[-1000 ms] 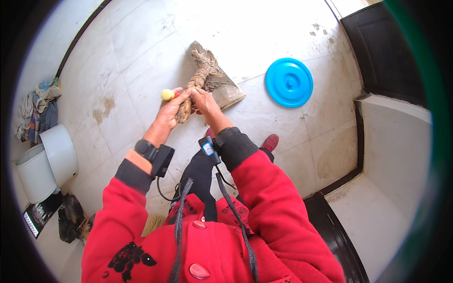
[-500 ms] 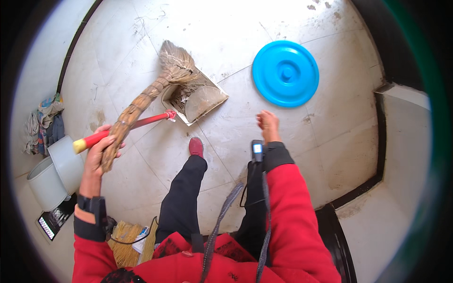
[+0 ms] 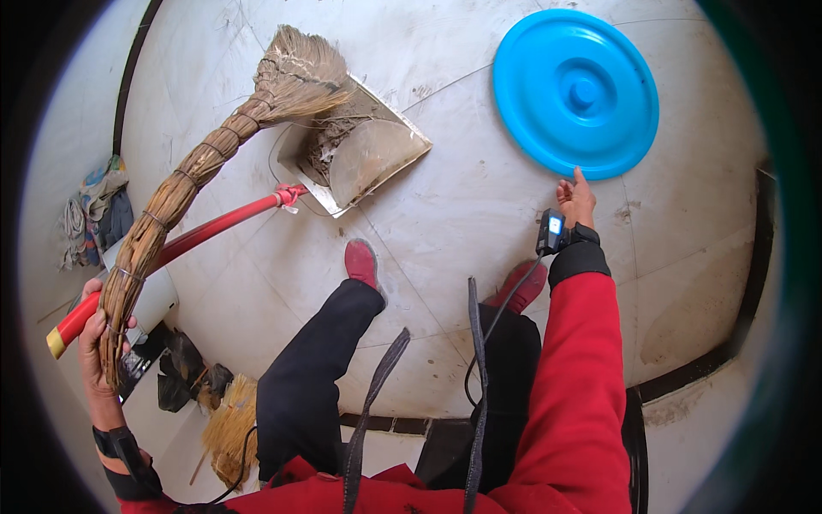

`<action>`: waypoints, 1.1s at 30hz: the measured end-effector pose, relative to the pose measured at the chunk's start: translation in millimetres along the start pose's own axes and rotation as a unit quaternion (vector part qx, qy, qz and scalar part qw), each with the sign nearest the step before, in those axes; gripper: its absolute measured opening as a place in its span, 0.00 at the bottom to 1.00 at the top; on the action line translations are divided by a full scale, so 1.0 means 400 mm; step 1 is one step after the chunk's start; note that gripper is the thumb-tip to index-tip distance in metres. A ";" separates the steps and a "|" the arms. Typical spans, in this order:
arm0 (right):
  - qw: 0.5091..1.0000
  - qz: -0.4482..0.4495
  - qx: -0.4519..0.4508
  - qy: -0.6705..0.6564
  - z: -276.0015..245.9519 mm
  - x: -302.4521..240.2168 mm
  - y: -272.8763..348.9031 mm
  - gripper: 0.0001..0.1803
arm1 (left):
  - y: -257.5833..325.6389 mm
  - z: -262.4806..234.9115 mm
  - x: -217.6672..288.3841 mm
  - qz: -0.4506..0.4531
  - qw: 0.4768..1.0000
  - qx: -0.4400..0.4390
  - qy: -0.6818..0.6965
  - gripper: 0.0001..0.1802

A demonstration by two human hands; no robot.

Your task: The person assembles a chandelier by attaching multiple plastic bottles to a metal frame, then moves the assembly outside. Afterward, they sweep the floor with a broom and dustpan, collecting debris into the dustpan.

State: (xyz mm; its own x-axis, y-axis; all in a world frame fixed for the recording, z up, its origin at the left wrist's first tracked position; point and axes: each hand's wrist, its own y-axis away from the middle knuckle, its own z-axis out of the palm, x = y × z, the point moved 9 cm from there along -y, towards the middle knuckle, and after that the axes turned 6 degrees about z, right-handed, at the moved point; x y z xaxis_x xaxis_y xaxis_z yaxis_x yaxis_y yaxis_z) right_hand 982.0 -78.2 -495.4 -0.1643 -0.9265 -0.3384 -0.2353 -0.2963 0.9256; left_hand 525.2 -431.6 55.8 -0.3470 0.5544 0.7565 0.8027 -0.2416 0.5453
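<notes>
My left hand (image 3: 96,334) is wrapped round two handles at the left. One belongs to a brown straw broom (image 3: 201,163), bound with wire. The other is the red, yellow-tipped handle (image 3: 227,224) of a dustpan (image 3: 381,167). The broom's bristles lie over the back of the pan, which sits on the floor with grey dirt and debris inside. To the right, my right hand (image 3: 579,204) is at the near rim of a round blue lid (image 3: 535,103) with a centre knob. One finger stretches up against the rim and the others are partly bent; no grip shows.
Pale tiled floor (image 3: 428,291) lies around my red shoes (image 3: 362,261). At the left stand a pale bin (image 3: 158,300) and bundled cloths (image 3: 104,206). Another straw broom (image 3: 231,428) is beside my leg. A small lit device (image 3: 552,230) hangs by my right wrist.
My right hand has moved forward and right to the lid's rim. My left hand, still holding both handles, has shifted left and down in view. Dustpan and lid look larger and nearer.
</notes>
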 end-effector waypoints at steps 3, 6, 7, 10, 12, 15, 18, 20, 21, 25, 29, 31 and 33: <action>1.000 0.003 0.002 0.006 0.005 -0.021 -0.028 0.14 | -0.024 -0.017 -0.039 0.009 1.000 -0.014 -0.003 0.25; 0.998 -0.049 -0.040 0.031 0.028 -0.052 -0.033 0.13 | -0.035 -0.002 -0.050 0.018 1.000 -0.020 -0.008 0.24; 0.997 -0.029 -0.063 0.017 0.038 -0.052 -0.021 0.12 | -0.032 0.003 -0.044 0.012 1.000 -0.011 -0.018 0.24; 0.997 0.005 -0.073 -0.030 0.002 -0.053 0.100 0.11 | 0.010 0.012 -0.002 -0.027 0.999 0.010 -0.037 0.23; 0.991 -0.037 -0.107 -0.077 -0.009 -0.131 0.228 0.09 | 0.032 0.015 0.025 -0.042 0.999 -0.003 -0.013 0.23; 0.979 -0.081 -0.174 -0.069 -0.012 -0.243 0.434 0.08 | 0.047 0.018 0.053 -0.044 0.998 -0.047 0.010 0.21; 0.976 -0.074 -0.177 -0.106 -0.068 -0.319 0.594 0.08 | 0.062 0.033 0.063 -0.050 0.996 -0.068 0.029 0.19; 0.980 -0.084 -0.163 -0.078 -0.099 -0.364 0.677 0.07 | 0.072 0.056 0.089 -0.052 0.994 -0.069 0.061 0.19; 0.984 -0.084 -0.148 -0.047 -0.117 -0.384 0.716 0.07 | 0.074 0.081 0.112 -0.044 0.994 -0.079 0.067 0.19; 0.981 -0.141 -0.129 0.042 -0.209 -0.564 0.928 0.08 | 0.142 0.082 0.276 -0.029 0.993 -0.040 0.103 0.19; 0.976 -0.166 -0.130 0.058 -0.270 -0.732 1.132 0.08 | 0.247 0.064 0.441 -0.027 0.990 -0.025 0.134 0.19; 0.975 -0.177 -0.127 0.054 -0.256 -0.804 1.198 0.08 | 0.275 0.083 0.506 -0.020 0.986 -0.039 0.162 0.17; 0.969 -0.187 -0.152 0.056 -0.229 -0.860 1.257 0.08 | 0.294 0.090 0.543 -0.022 0.984 -0.044 0.172 0.15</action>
State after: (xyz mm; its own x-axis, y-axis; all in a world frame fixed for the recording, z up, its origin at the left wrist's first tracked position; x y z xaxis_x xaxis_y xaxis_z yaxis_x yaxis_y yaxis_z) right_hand 1008.0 70.4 101.9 -0.0130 -0.7551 -0.6555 0.0383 -0.6555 0.7542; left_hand 561.7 -310.9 271.0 -0.5364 0.2669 0.8007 0.7435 -0.2996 0.5979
